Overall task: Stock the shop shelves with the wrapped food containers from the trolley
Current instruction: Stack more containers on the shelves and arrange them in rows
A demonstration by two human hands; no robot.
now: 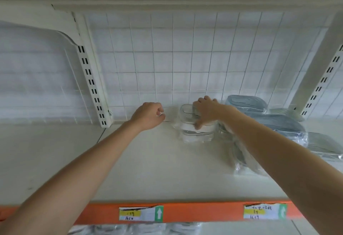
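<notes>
White wire-grid back panel (185, 58); slotted uprights (92, 86); orange edge strip (204, 211).

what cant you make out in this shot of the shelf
Head view only:
- Price labels: writing too small and blurred to read.
- Grey-lidded containers: partly hidden by the right forearm; count unclear.
- Clear container: top covered by the right hand.
- Trolley: out of frame.
- Lower shelf goods: cut off by the bottom edge.

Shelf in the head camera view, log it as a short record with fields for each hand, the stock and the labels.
left hand: left hand hovers near the back grid, fingers curled, holding nothing
right hand: right hand grips the clear wrapped container
stock: grey-lidded wrapped containers piled at the right of the shelf
labels: two price tags on the orange front edge
</notes>
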